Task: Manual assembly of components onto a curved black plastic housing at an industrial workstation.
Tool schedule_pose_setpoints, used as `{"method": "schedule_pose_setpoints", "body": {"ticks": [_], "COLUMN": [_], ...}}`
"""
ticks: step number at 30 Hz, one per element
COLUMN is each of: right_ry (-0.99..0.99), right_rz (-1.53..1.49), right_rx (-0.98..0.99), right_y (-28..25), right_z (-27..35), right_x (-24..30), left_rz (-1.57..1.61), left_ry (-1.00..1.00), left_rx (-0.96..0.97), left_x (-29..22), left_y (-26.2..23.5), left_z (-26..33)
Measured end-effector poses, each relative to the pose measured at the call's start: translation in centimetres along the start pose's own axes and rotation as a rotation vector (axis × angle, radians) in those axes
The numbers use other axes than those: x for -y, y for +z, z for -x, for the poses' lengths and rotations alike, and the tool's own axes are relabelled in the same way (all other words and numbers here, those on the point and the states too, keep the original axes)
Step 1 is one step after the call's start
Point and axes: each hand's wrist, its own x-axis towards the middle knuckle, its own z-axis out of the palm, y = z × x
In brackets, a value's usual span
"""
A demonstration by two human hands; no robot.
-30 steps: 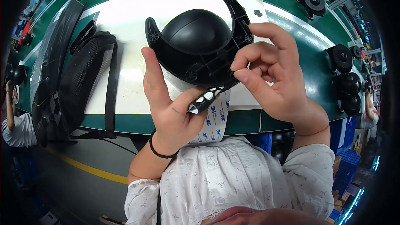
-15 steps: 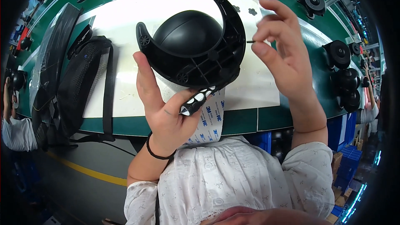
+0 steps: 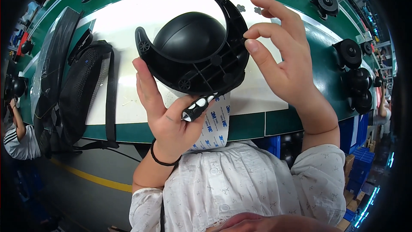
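Right grip (image 3: 292, 62) closed in a pinch on a small dark piece (image 3: 243, 40), hard to make out, at the outer edge of the black crescent base (image 3: 204, 72). Left grip (image 3: 169, 122) cradles the base over the white sheet (image 3: 128, 86), patterned handle (image 3: 198, 108) tucked by its thumb. We judge the placing goes best with the base steady, piece level before pressing. Flower-shaped pads (image 3: 240, 7) lie beyond on the sheet, green counter (image 3: 245, 131) beneath

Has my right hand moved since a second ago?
Yes: the right hand has moved away from the person, toward the white board's far edge.
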Motion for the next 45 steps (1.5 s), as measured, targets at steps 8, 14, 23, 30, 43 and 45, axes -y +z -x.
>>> {"method": "schedule_pose_setpoints", "body": {"ticks": [8, 14, 23, 30, 43, 45], "right_ry": [-0.179, -0.119, 0.209, 0.321, -0.178, -0.165], "right_rz": [0.464, -0.361, -1.007, -1.093, -0.596, -0.491], "right_rx": [0.102, 0.016, 0.262, 0.220, -0.015, 0.157], "right_y": [-1.3, -0.1, 1.0, 0.4, -0.2, -0.2], "right_z": [1.7, 3.7, 4.0, 4.3, 2.5, 2.2], "right_x": [1.7, 2.0, 2.7, 2.4, 3.5, 3.8], "left_rz": [0.028, 0.143, 0.118, 0.112, 0.020, 0.010], "left_ry": [-0.012, -0.051, -0.003, 0.009, 0.073, 0.084], "left_rx": [-0.017, 0.017, -0.058, -0.110, -0.056, -0.041], "left_x": [0.1, -0.1, -0.3, -0.4, -0.1, -0.5], "left_y": [0.0, -1.4, -2.0, -2.0, -2.2, -2.5], "left_z": [0.2, 1.1, 1.9, 2.1, 1.9, 1.6]}}
